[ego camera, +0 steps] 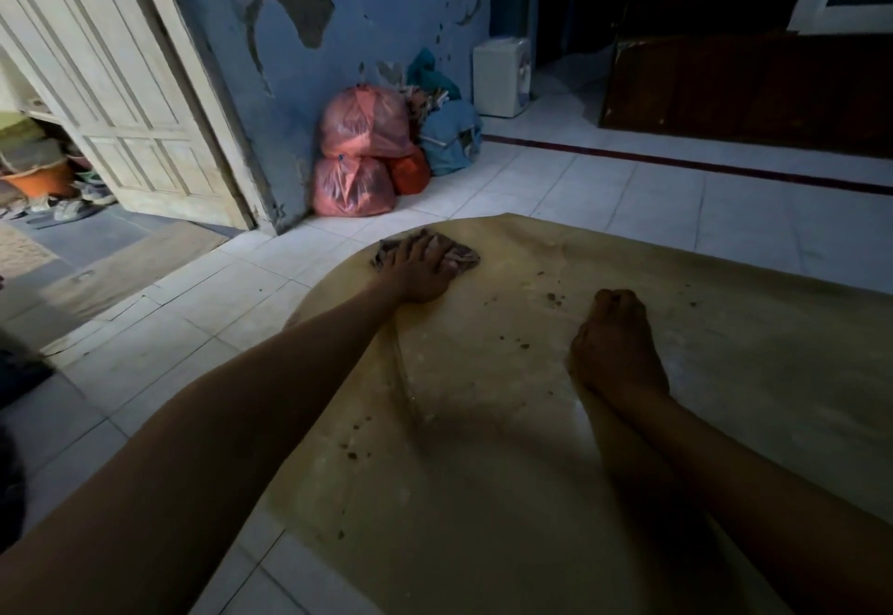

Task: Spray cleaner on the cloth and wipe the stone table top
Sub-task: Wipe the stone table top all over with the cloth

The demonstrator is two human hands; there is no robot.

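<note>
You are wiping now, so keep your left hand (pixel 420 271) flat and press the cloth (pixel 459 256) down firmly as you slide it. The cloth sits at the far, rounded edge of the worktop (pixel 725 373), bunched up under your palm. It would help to spread it out wider so it cleans more at once. Little dark crumbs (pixel 553 298) lie in the middle of the worktop, between your two hands, with more nearer to you. Sweep the cloth back toward them in long strokes and push them all one way, so they do not get smeared around.

Your left fingers (pixel 437 247) lie straight and a little apart, resting on top of the cloth, not curled round it. Your right hand (pixel 613 344) rests on the worktop, well apart from the cloth. Its fingers look curled into a loose fist, and nothing shows in them. It seems to be steadying you, which is good. No spray bottle is in view.
</note>
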